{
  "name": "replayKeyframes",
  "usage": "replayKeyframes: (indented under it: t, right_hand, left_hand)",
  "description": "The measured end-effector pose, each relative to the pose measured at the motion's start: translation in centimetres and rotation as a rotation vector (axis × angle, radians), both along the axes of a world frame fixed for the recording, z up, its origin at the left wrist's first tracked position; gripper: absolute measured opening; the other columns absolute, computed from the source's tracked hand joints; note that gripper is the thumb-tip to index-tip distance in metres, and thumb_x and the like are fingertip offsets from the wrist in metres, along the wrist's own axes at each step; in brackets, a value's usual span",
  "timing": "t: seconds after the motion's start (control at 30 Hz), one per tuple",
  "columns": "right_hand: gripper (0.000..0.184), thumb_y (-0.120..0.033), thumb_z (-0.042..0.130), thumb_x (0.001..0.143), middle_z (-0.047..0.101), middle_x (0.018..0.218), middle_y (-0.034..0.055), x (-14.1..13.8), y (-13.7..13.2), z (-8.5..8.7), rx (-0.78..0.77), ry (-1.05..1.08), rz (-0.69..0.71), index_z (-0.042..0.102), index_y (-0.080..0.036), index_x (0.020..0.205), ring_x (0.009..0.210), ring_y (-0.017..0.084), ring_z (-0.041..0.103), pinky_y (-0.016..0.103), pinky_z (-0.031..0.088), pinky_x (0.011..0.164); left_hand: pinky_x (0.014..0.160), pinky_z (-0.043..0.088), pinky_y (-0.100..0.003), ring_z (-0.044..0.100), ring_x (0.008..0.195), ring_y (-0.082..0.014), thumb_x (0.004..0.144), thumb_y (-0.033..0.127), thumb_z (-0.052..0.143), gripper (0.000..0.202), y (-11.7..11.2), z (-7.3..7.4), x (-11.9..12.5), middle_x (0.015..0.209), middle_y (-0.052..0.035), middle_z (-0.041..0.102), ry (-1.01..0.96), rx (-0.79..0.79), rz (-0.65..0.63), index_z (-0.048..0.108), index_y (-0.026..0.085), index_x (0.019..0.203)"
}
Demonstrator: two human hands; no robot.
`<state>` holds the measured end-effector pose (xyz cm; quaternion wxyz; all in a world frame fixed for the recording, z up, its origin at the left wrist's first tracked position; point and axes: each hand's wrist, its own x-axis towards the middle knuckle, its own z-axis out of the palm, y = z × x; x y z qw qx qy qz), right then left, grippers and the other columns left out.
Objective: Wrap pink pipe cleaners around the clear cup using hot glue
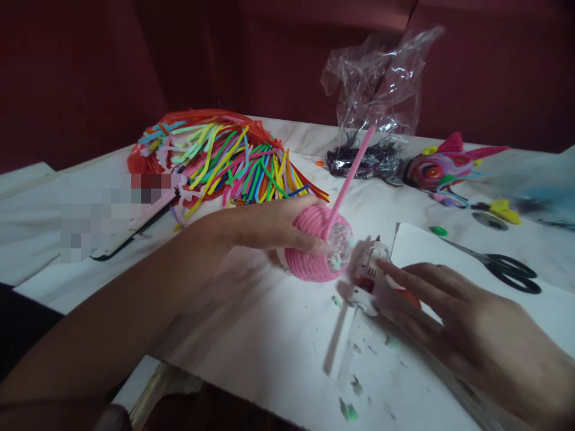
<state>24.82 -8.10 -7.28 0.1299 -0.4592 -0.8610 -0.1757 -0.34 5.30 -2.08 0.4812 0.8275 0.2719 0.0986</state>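
My left hand (287, 227) is wrapped round a ball covered with pink pipe cleaner (309, 272). Its thumb presses near a round, uncovered patch that looks shiny and clear. From the ball a loose pink pipe cleaner end (354, 170) sticks up and to the right. Just right of the ball, a white hot glue gun (368, 269) with a small red light is tilted low over the table, a glue stick (348, 341) poking out of its back. The fingers of my right hand (467, 323) are against the gun's side, and part of its orange trigger shows between them.
Many coloured pipe cleaners (242, 161) lie in a red bag at the back left. Behind the ball stands a clear plastic bag (377, 90) with dark contents. Black-handled scissors (507, 266) and a colourful fish-like craft (440, 167) are at right. Green scraps (348, 410) dot the front.
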Motion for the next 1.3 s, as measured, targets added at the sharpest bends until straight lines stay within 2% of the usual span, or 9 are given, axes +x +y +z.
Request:
replayKeyframes:
  t: [0.07,0.17,0.33,0.47,0.67,0.87,1.07,1.2,1.3]
  right_hand:
    - [0.041,-0.042,0.017,0.114,0.037,0.107,0.0025,-1.2,-0.2,1.1,0.048,0.08,0.048,0.045,-0.017,0.131,0.088,0.007,0.045,0.018,0.04,0.064]
    - [0.038,-0.036,0.016,0.115,0.037,0.108,0.0033,-3.3,-0.5,2.2,-0.006,0.156,0.151,0.041,-0.019,0.138,0.09,0.009,0.044,0.018,0.039,0.071]
    - [0.038,-0.035,0.017,0.114,0.038,0.104,0.0038,-5.2,-0.2,2.0,-0.016,0.137,0.169,0.043,-0.018,0.136,0.09,0.012,0.043,0.021,0.037,0.072]
    - [0.04,-0.035,0.012,0.114,0.037,0.107,0.0034,-5.3,0.5,1.4,-0.003,0.095,0.162,0.04,-0.018,0.136,0.094,0.014,0.042,0.023,0.035,0.073]
    - [0.037,-0.029,0.01,0.113,0.038,0.102,0.0043,-5.3,0.9,1.0,0.084,0.007,0.113,0.037,-0.019,0.135,0.086,0.015,0.042,0.02,0.027,0.067]
    - [0.038,-0.017,0.008,0.107,0.037,0.101,0.0078,-5.3,1.0,1.1,0.099,-0.053,0.111,0.03,-0.016,0.138,0.097,0.023,0.038,0.027,0.031,0.069]
    - [0.043,-0.007,0.016,0.091,0.036,0.096,0.01,-5.5,0.8,2.2,0.072,-0.099,0.122,0.029,-0.01,0.132,0.09,0.024,0.036,0.036,0.032,0.075]
    - [0.042,-0.004,0.015,0.089,0.035,0.098,0.0105,-6.2,0.6,3.1,0.08,-0.137,0.11,0.027,-0.008,0.128,0.091,0.025,0.035,0.039,0.03,0.081]
    - [0.04,-0.003,0.016,0.085,0.036,0.093,0.0102,-6.5,0.8,3.4,0.093,-0.147,0.124,0.027,-0.005,0.123,0.086,0.022,0.035,0.038,0.03,0.079]
  left_hand:
    - [0.091,0.043,-0.037,0.053,0.108,-0.0243,0.073,0.041,0.064,0.049,-0.2,0.1,0.0,0.106,-0.0066,0.058,-0.004,-0.025,-0.005,0.046,0.017,0.112]
    - [0.089,0.045,-0.036,0.053,0.108,-0.024,0.074,0.04,0.063,0.048,-0.3,0.2,0.0,0.107,-0.0073,0.058,-0.02,-0.044,-0.024,0.045,0.016,0.112]
    - [0.087,0.045,-0.032,0.053,0.106,-0.022,0.074,0.042,0.063,0.049,-0.2,0.0,-0.4,0.115,-0.007,0.056,-0.013,0.015,-0.03,0.046,0.017,0.113]
    - [0.089,0.044,-0.033,0.053,0.107,-0.0221,0.073,0.04,0.063,0.05,0.1,-0.1,-0.5,0.118,-0.0082,0.055,-0.01,0.027,-0.022,0.047,0.016,0.114]
    - [0.086,0.045,-0.032,0.055,0.104,-0.0212,0.074,0.037,0.063,0.053,0.2,0.0,-0.4,0.115,-0.0088,0.057,0.004,0.032,-0.02,0.045,0.014,0.118]
    - [0.091,0.043,-0.033,0.052,0.11,-0.0228,0.074,0.042,0.063,0.056,0.2,-0.1,-0.5,0.12,-0.0086,0.055,0.025,0.07,-0.001,0.045,0.016,0.12]
    - [0.082,0.047,-0.031,0.058,0.095,-0.0196,0.076,0.046,0.06,0.049,0.1,-0.1,-0.2,0.106,-0.007,0.06,0.029,0.079,-0.006,0.047,0.015,0.112]
    - [0.079,0.048,-0.027,0.058,0.094,-0.0178,0.079,0.046,0.056,0.042,-0.1,0.0,0.0,0.104,-0.0064,0.061,-0.028,0.095,-0.044,0.049,0.015,0.107]
    - [0.079,0.048,-0.027,0.058,0.095,-0.0187,0.079,0.051,0.054,0.045,-0.4,0.0,0.2,0.101,-0.0058,0.062,-0.027,0.063,-0.042,0.049,0.016,0.107]
